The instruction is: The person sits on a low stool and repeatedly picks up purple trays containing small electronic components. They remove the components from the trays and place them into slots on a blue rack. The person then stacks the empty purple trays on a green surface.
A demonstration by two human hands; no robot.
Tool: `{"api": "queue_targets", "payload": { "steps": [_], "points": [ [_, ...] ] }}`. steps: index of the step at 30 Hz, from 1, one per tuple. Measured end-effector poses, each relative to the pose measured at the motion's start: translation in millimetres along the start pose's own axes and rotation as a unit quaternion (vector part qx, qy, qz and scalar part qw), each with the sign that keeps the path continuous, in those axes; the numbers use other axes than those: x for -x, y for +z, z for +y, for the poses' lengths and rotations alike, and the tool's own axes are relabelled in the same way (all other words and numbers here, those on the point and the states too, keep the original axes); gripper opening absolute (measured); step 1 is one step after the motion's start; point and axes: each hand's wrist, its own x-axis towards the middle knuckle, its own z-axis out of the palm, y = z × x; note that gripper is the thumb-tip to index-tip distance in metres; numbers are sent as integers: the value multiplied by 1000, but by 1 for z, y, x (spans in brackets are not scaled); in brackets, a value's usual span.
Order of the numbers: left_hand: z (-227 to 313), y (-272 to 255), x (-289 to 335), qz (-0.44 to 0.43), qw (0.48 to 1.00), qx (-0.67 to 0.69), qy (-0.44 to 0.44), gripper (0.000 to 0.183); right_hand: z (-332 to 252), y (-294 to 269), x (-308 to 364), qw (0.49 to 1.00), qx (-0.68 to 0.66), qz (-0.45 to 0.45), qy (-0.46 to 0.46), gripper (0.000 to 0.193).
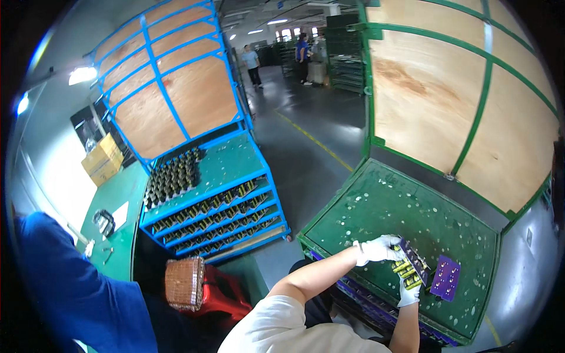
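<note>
A purple circuit board with a row of yellow-green cylinders, which look like capacitors, is held tilted above the green worktop. My left hand, in a white glove, grips its upper left end. The white-gloved right hand holds the board from its lower end; the fingers are partly hidden beneath the cylinders. Just to the right, a second purple board lies on the worktop, with small pale parts showing on its face.
Around the boards spreads the green worktop, backed by a green-framed wooden panel. Purple boards sit beneath its front edge. A blue rack at left carries rows of cylinder parts. Beside it are a wicker-topped seat and a person's blue sleeve.
</note>
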Motion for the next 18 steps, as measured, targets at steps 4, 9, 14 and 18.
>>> {"api": "queue_targets", "payload": {
  "steps": [4, 9, 14, 18],
  "points": [
    [24, 29, 13, 58, 996, 63, 10, 37, 7, -19, 13, 983, 176, 42, -35, 35],
    [24, 27, 40, 96, 963, 235, -88, 32, -3, -7, 28, 974, 200, 27, -106, 48],
    [-2, 2, 93, 172, 856, 486, 24, 34, -1, -7, 23, 931, 311, 185, -41, 58],
    [49, -87, 142, 306, 712, 600, 196, 36, -9, -52, 28, 951, 232, 204, -2, 59]
  ]
}}
